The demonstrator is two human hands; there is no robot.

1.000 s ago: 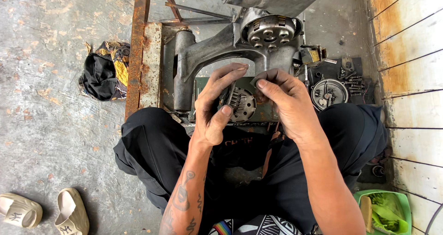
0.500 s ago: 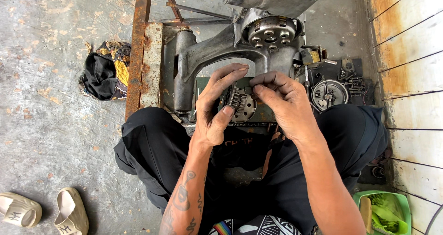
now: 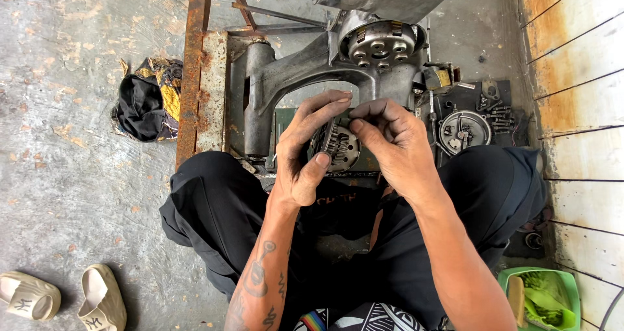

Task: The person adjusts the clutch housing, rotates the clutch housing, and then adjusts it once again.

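Hands, left hand (image 3: 305, 158) and right hand (image 3: 393, 145), grip round metal part (image 3: 339, 147)

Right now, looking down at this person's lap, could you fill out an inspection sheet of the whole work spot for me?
Surface: bare grey concrete floor, stained.
Job's things: round metal part with springs, held over the lap; grey engine casing just ahead.
Clutter: dark rag bundle; rusty steel beam; second round part with loose bolts on a dark mat; green tub; pair of beige sandals.
Hands: left hand grips the round part; right hand pinches its top edge.
Cables: nothing seen.
Surroundings: rust-streaked panelled wall on the right.
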